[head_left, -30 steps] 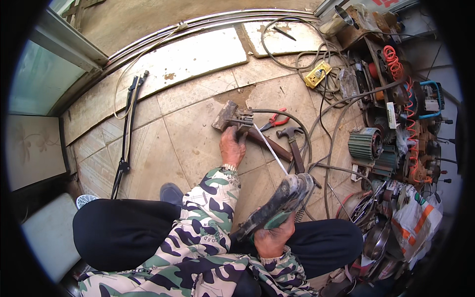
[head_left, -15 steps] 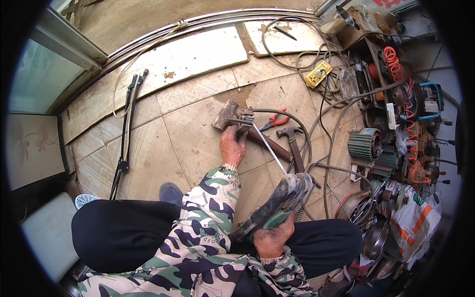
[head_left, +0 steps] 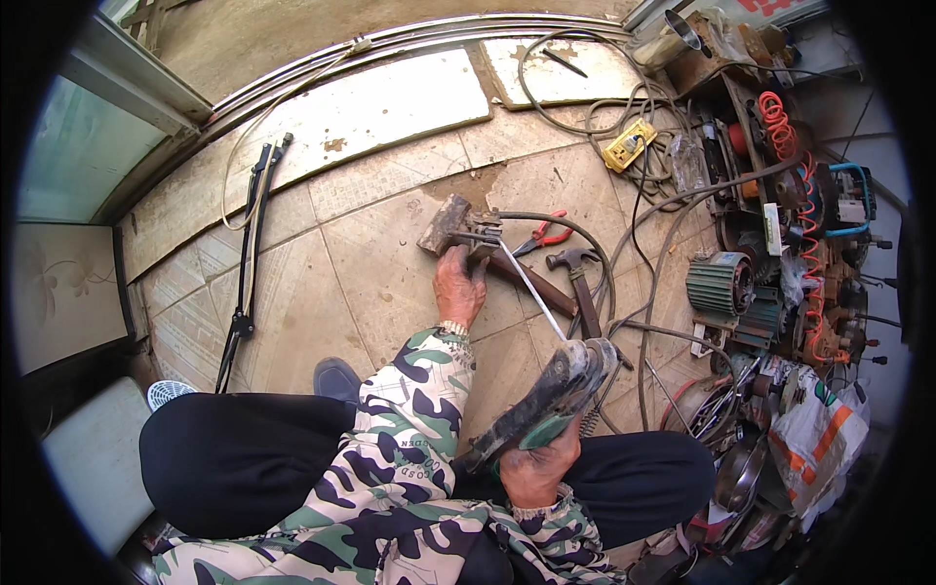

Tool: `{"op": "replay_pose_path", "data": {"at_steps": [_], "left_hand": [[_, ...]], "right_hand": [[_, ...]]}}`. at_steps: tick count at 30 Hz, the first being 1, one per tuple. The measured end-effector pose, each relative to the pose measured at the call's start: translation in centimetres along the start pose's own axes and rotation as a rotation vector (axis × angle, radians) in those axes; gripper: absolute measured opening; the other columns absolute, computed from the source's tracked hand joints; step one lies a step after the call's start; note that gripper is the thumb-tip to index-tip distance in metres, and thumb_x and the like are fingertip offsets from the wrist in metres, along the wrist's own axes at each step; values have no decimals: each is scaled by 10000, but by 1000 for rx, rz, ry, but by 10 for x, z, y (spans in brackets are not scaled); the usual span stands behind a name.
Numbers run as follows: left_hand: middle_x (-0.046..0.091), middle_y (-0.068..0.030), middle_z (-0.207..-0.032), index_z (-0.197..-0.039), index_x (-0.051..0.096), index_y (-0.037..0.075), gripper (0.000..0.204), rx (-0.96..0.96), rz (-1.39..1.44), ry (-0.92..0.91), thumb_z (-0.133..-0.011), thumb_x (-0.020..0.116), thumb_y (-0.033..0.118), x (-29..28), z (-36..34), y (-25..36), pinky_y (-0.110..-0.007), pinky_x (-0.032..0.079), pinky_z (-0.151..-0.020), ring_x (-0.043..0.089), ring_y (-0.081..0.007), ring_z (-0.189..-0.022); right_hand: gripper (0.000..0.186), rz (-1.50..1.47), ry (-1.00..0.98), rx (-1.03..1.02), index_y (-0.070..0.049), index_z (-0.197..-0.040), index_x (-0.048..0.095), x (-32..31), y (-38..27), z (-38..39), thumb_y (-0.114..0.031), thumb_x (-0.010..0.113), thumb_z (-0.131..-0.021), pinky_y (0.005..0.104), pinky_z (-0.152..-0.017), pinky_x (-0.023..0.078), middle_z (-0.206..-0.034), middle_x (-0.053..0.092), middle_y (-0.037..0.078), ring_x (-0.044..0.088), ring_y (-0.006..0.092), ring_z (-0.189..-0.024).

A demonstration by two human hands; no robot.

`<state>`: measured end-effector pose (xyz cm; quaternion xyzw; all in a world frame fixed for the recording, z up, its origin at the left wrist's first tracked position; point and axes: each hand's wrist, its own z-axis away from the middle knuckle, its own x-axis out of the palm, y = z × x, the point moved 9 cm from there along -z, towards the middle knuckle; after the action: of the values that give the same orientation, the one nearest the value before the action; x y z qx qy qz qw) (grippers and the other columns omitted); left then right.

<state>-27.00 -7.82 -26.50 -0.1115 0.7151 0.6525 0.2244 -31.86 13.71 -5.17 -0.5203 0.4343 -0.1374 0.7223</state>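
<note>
My left hand is closed on a small dark metal piece, held against the rusty head of a sledgehammer lying on the floor. My fingertips partly hide this piece. In my right hand is a bulky, dirty black hand tool with a green grip, fingers wrapped round it. From the tool's front a thin pale rod, like a welding rod, slants up and left; its far tip reaches the metal piece, though I cannot tell if they touch. Red-handled pliers and a claw hammer lie just right of the sledgehammer.
Cables loop over the tiles at right, near a yellow socket box. A green motor and cluttered machines line the right side. A folded black stand lies at left. Pale boards edge the doorway.
Almost nothing differs. The pale rod's far end and the small metal piece have shifted very slightly; both hands keep their holds.
</note>
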Motion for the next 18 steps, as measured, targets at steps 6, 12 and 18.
{"op": "replay_pose_path", "data": {"at_steps": [6,12,18], "left_hand": [[628,-179,-941,-968,616,26,222,5,11,10,-813,749,113,-2,0,2,-484,489,-801,603,-423,-918],[633,-177,-947,-979,624,28,228,0,-3,0,-808,751,111,-1,0,3,-479,491,-808,605,-420,-919],[636,-176,-952,-986,631,25,234,3,9,2,-804,751,110,-2,0,3,-478,491,-814,606,-418,-920]], "right_hand": [[789,-12,5,-24,70,-1186,530,1,-6,-2,-541,777,-753,367,-642,536,-811,666,139,689,275,-710],[735,-15,0,-7,65,-1177,536,1,0,0,-477,775,-741,364,-633,535,-791,660,135,689,272,-695],[665,15,-8,-38,57,-1144,544,1,-13,-3,-422,765,-740,370,-627,533,-778,651,139,681,272,-675]]}}
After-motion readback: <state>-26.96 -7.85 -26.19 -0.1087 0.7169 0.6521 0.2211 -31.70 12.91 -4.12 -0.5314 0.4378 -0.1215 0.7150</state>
